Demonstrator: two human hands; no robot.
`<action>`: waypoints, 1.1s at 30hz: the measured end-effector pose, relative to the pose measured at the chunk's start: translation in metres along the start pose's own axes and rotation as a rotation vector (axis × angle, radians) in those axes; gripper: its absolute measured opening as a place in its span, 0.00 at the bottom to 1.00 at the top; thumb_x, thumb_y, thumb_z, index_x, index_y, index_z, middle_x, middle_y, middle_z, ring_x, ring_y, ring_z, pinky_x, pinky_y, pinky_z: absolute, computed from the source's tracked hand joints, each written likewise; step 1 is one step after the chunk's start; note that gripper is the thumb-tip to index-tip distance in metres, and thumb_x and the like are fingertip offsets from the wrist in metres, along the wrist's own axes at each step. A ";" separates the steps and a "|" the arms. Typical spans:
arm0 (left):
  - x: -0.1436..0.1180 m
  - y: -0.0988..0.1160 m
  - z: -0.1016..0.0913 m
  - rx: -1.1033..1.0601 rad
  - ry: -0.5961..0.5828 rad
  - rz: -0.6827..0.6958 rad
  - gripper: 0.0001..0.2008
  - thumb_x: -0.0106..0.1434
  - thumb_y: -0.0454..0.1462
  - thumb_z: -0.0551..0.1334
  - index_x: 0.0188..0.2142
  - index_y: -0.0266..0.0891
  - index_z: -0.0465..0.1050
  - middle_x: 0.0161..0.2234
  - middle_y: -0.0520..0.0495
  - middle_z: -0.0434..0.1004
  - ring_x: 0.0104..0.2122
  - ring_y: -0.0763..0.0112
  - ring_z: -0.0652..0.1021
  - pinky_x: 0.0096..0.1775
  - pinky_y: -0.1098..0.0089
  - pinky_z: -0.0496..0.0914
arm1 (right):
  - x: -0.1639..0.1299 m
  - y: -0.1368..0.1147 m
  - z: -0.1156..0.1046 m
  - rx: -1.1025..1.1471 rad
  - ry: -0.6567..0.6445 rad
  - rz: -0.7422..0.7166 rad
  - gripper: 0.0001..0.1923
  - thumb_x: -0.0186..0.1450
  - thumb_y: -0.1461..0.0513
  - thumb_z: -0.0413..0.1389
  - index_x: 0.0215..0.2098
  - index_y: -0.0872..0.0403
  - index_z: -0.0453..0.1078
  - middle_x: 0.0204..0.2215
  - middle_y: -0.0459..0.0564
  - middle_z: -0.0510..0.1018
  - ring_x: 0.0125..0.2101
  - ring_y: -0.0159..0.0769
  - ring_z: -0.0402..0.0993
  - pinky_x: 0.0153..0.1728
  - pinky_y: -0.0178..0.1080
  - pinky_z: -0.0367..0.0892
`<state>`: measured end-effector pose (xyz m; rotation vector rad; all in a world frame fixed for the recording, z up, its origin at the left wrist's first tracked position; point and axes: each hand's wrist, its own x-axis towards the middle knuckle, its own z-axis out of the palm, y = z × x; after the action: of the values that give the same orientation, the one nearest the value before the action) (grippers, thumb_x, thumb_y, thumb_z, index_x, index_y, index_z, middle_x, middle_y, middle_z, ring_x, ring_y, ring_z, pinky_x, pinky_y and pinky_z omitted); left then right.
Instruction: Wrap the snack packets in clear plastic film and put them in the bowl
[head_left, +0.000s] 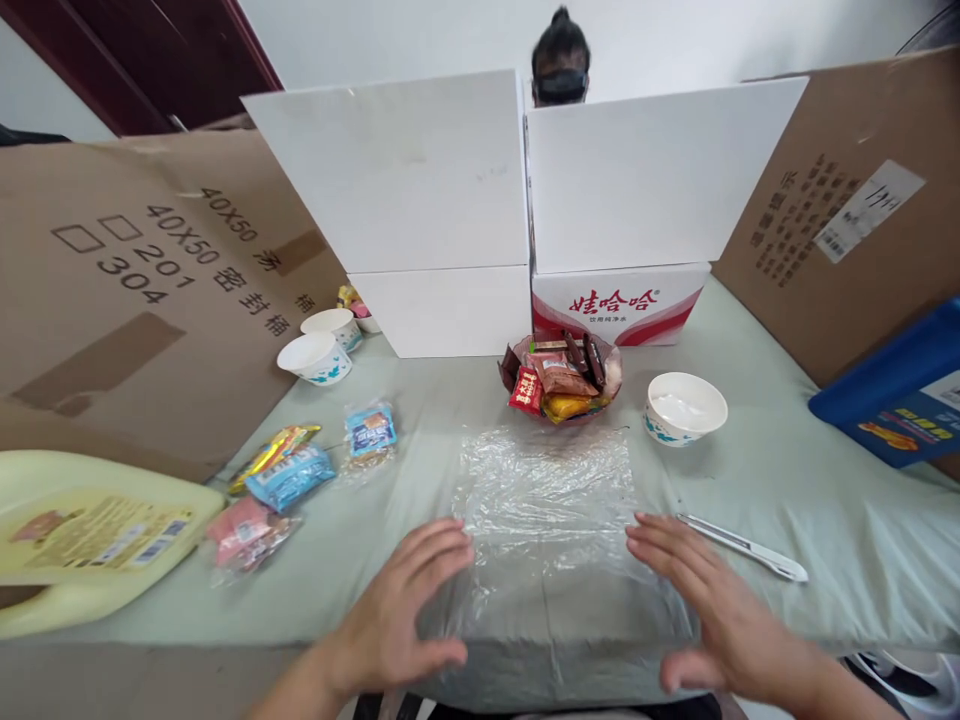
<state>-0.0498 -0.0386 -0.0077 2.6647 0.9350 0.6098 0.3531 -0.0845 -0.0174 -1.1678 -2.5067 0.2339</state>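
A clear plastic sheet [547, 500] lies spread on the cloth at the table's front edge, creased all over. My left hand [409, 605] is at its left side, fingers apart and holding nothing. On the opposite side is my right hand [712, 610], also empty, with its thumb away from the fingers. Just behind the sheet stands a glass bowl [611, 380] full of wrapped snacks [559, 375]. A white paper bowl [686, 408] with a blue-green pattern is to the right. The white utility knife [750, 548] lies beside my right hand.
Several snack packets [291, 478] and a cream-coloured jug [97, 545] occupy the left. Paper bowls [315, 360] stand farther back. White boxes [442, 310] and brown cartons [135, 290] wall in the table. A blue container [892, 390] leans at right. Behind the boxes is a person [561, 60].
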 end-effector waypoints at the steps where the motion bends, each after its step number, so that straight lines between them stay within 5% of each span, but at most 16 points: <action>1: -0.008 0.006 0.004 0.032 -0.019 0.017 0.34 0.58 0.53 0.65 0.60 0.46 0.61 0.57 0.40 0.69 0.59 0.50 0.67 0.57 0.51 0.66 | -0.006 -0.006 0.005 -0.001 0.019 0.016 0.44 0.61 0.39 0.54 0.66 0.54 0.54 0.59 0.60 0.67 0.61 0.50 0.60 0.58 0.52 0.62; 7: -0.026 0.018 0.036 -0.017 -0.047 -0.066 0.12 0.66 0.31 0.56 0.46 0.44 0.71 0.50 0.45 0.76 0.57 0.59 0.70 0.58 0.59 0.66 | -0.012 -0.018 0.038 0.118 0.263 0.125 0.12 0.68 0.65 0.50 0.46 0.50 0.70 0.40 0.51 0.79 0.48 0.40 0.74 0.53 0.47 0.69; 11: -0.020 0.024 0.024 -0.292 -0.066 -0.280 0.10 0.70 0.36 0.51 0.41 0.43 0.71 0.37 0.48 0.79 0.40 0.68 0.79 0.43 0.70 0.74 | -0.015 -0.021 0.027 0.315 0.169 0.196 0.10 0.69 0.63 0.47 0.43 0.49 0.70 0.37 0.49 0.79 0.42 0.38 0.77 0.44 0.39 0.74; 14: -0.007 0.025 0.010 -0.382 -0.091 -0.489 0.13 0.71 0.40 0.50 0.33 0.41 0.70 0.27 0.53 0.75 0.28 0.72 0.76 0.32 0.74 0.71 | -0.014 -0.023 0.024 0.460 0.155 0.360 0.11 0.71 0.60 0.44 0.41 0.48 0.69 0.31 0.46 0.78 0.31 0.33 0.77 0.32 0.32 0.73; 21: 0.039 0.002 0.020 -0.153 0.085 -0.701 0.11 0.67 0.42 0.53 0.36 0.41 0.71 0.29 0.52 0.77 0.29 0.69 0.76 0.34 0.71 0.69 | 0.031 -0.015 0.044 0.205 0.329 0.654 0.17 0.69 0.55 0.46 0.50 0.53 0.67 0.31 0.49 0.80 0.28 0.37 0.78 0.29 0.36 0.72; 26: 0.049 -0.015 0.044 0.036 0.144 -0.784 0.09 0.64 0.37 0.57 0.42 0.41 0.72 0.34 0.49 0.80 0.35 0.65 0.80 0.39 0.67 0.70 | 0.034 -0.013 0.058 -0.147 0.305 0.646 0.21 0.70 0.56 0.42 0.56 0.57 0.62 0.25 0.47 0.78 0.22 0.39 0.76 0.19 0.37 0.65; 33: 0.044 -0.019 0.058 0.148 0.182 -0.750 0.09 0.66 0.39 0.58 0.44 0.42 0.71 0.34 0.50 0.80 0.33 0.66 0.80 0.38 0.68 0.71 | 0.023 -0.017 0.063 -0.237 0.321 0.590 0.20 0.70 0.58 0.42 0.56 0.55 0.61 0.29 0.49 0.79 0.24 0.37 0.77 0.21 0.37 0.66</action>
<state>-0.0019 -0.0015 -0.0518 2.1252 1.9448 0.6072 0.3031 -0.0778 -0.0645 -1.8579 -1.9010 -0.1039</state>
